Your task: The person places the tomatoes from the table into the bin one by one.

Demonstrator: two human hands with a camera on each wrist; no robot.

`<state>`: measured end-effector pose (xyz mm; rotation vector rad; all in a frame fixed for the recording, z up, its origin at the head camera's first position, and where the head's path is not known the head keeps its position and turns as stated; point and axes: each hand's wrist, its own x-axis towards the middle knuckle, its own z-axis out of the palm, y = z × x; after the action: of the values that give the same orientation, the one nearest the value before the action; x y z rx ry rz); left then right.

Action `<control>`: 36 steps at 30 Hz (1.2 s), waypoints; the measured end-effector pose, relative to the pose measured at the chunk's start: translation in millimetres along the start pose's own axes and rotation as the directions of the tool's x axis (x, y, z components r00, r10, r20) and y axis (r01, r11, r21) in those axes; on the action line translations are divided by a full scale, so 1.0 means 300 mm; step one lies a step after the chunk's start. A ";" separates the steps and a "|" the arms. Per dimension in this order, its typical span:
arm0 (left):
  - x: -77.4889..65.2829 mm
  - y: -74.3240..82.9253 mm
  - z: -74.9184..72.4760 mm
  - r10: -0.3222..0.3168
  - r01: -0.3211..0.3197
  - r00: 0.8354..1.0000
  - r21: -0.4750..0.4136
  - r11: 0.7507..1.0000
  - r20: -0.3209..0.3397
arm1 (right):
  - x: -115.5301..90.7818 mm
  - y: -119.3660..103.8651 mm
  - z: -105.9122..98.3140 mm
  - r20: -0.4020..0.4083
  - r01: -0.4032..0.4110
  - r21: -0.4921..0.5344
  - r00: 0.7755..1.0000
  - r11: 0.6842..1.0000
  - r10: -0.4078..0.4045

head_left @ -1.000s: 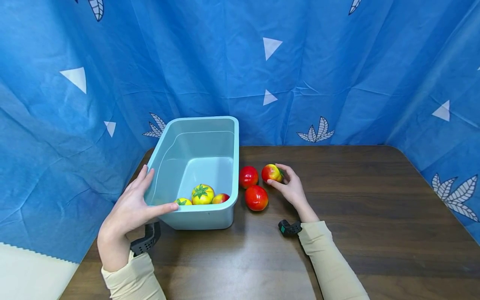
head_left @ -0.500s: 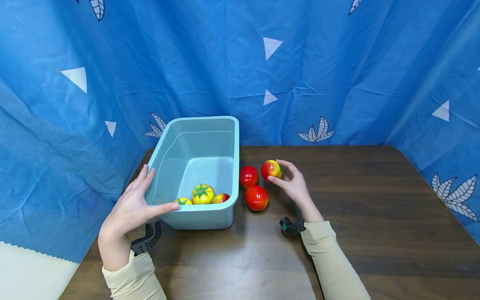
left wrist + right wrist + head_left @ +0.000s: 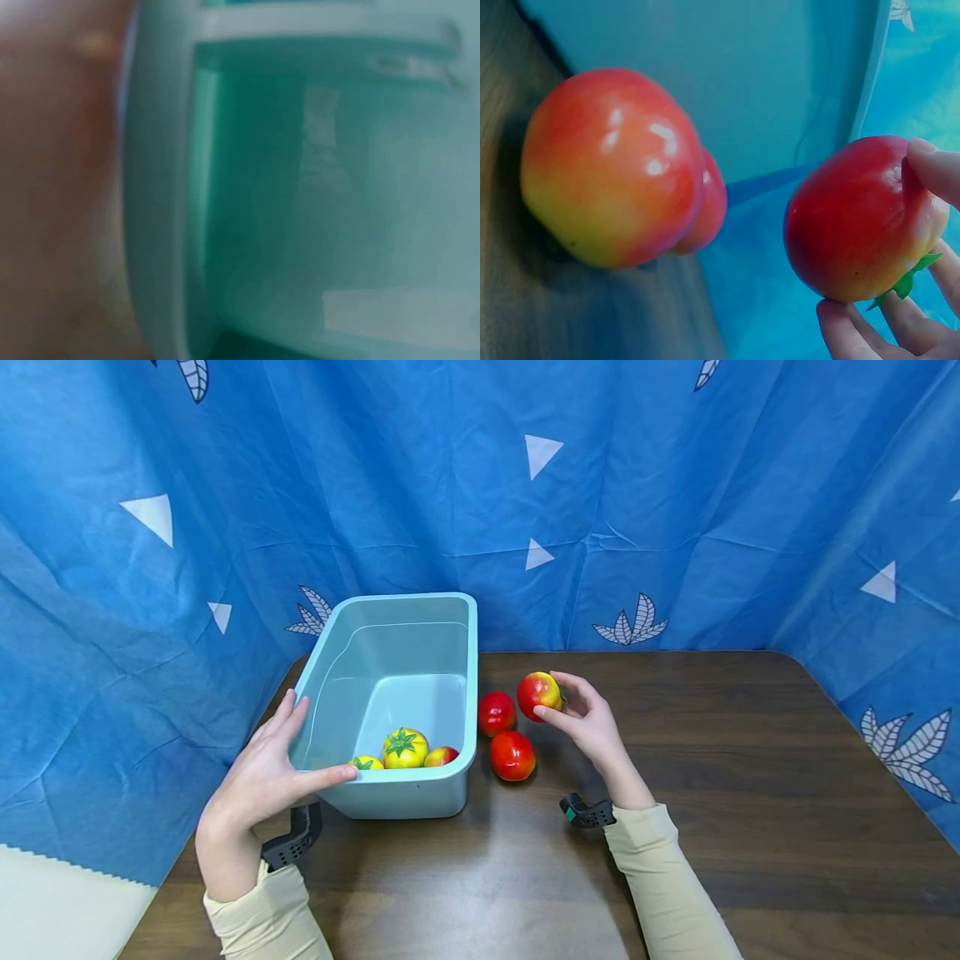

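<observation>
My right hand (image 3: 592,727) pinches a glossy red-and-yellow tomato (image 3: 538,696) above the table, thumb on one side and fingertips on the other. In the right wrist view the same tomato (image 3: 855,221) has its green calyx turned toward the fingers. Two red tomatoes, one nearer me (image 3: 513,756) and one farther (image 3: 497,714), lie just right of the light blue bin (image 3: 471,693). My left hand (image 3: 258,772) rests at the bin's near left corner with fingers spread, thumb along the near rim. Several yellow and red-yellow tomatoes (image 3: 406,748) lie inside the bin's near end.
The dark wooden table (image 3: 750,793) extends to the right of my right arm. Behind it hangs a blue patterned cloth (image 3: 675,510), which also closes off both sides. In the left wrist view the bin's rim (image 3: 157,180) fills much of the frame.
My right hand has lifted the pinched tomato off the table, slightly upward and away from me. My left hand and the bin have stayed in place.
</observation>
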<state>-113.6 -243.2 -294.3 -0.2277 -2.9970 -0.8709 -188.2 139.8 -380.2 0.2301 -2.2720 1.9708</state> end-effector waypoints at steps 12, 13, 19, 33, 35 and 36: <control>-0.007 -0.001 -0.005 -0.009 0.009 1.000 -0.005 1.000 0.002 | -0.039 -0.117 0.016 0.043 0.037 0.024 0.998 0.999 -0.038; -0.008 -0.001 -0.005 -0.010 0.010 1.000 -0.005 1.000 0.003 | -0.046 -0.134 0.017 0.046 0.041 0.025 0.998 0.999 -0.042; -0.006 0.001 -0.008 -0.007 0.007 1.000 0.003 1.000 0.013 | -0.074 -0.192 0.024 0.053 0.055 0.007 0.997 0.998 -0.056; 0.001 0.001 -0.005 0.001 -0.001 1.000 0.010 1.000 0.005 | -0.067 -0.184 0.045 0.088 0.128 0.093 0.987 0.987 -0.136; 0.001 0.000 -0.005 0.003 -0.003 1.000 0.009 1.000 0.002 | -0.070 -0.194 0.054 0.098 0.133 0.116 0.985 0.984 -0.145; 0.001 0.001 -0.005 0.003 -0.003 1.000 0.009 1.000 0.002 | -0.071 -0.199 0.059 0.102 0.136 0.125 0.984 0.983 -0.149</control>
<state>-114.0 -243.7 -292.9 -0.2321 -3.0009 -0.8572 -155.5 114.7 -328.8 0.5124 -2.1367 2.0658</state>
